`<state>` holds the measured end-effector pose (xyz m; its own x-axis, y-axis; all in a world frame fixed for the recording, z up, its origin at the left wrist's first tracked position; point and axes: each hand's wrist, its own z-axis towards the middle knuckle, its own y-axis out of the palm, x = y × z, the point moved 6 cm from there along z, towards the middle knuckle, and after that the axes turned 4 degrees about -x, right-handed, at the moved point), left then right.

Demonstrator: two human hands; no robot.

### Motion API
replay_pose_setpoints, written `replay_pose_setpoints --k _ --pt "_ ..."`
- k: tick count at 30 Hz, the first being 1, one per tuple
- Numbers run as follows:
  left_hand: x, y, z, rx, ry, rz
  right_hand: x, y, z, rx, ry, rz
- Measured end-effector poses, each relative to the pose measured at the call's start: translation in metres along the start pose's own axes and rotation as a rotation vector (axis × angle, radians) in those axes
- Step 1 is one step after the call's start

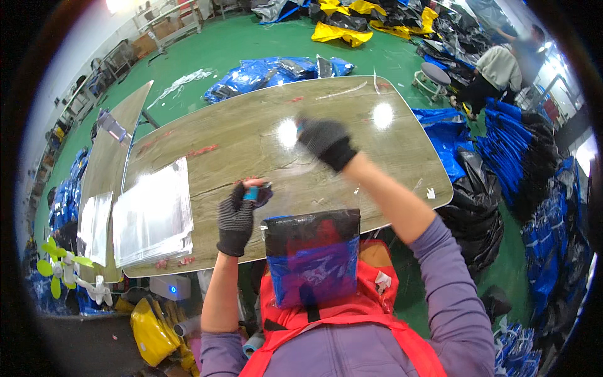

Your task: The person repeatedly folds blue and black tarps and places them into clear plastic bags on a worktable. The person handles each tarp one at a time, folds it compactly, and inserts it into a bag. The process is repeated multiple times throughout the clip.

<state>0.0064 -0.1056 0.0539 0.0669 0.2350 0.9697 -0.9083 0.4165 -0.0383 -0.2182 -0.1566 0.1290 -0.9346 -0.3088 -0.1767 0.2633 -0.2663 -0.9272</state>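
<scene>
A clear plastic bag with a folded black and blue item (312, 254) inside stands at the table's near edge against my red apron. My left hand (237, 217), in a dark knit glove, is closed on a small blue piece (251, 194) at the bag's upper left corner. My right hand (326, 142), also gloved, is raised over the middle of the wooden table (251, 132) with its fingers closed. It seems to pinch clear film (300, 168) stretched up from the bag. A bit of blue shows at its fingertips.
A stack of clear flat bags (152, 217) lies left of my left hand. A second table (110, 157) adjoins on the left. Blue, black and yellow bag piles (267, 70) cover the green floor. A person (496, 69) sits by a stool (433, 76) at the far right.
</scene>
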Motion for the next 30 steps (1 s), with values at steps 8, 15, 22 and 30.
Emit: replay_pose_setpoints --k 8,15,22,30 --pt "0.005 0.015 0.016 -0.024 -0.115 -0.187 -0.064 -0.026 -0.040 0.109 -0.468 0.138" --pt "0.023 0.018 -0.002 -0.018 0.210 0.701 -0.067 0.026 -0.035 0.017 -0.577 0.065" --pt "-0.011 -0.038 0.013 0.179 -0.213 0.260 0.130 -0.132 -0.043 0.868 0.354 0.308" --pt "-0.016 -0.038 0.012 -0.037 -0.433 -0.325 0.080 0.057 -0.126 -0.285 0.525 1.678"
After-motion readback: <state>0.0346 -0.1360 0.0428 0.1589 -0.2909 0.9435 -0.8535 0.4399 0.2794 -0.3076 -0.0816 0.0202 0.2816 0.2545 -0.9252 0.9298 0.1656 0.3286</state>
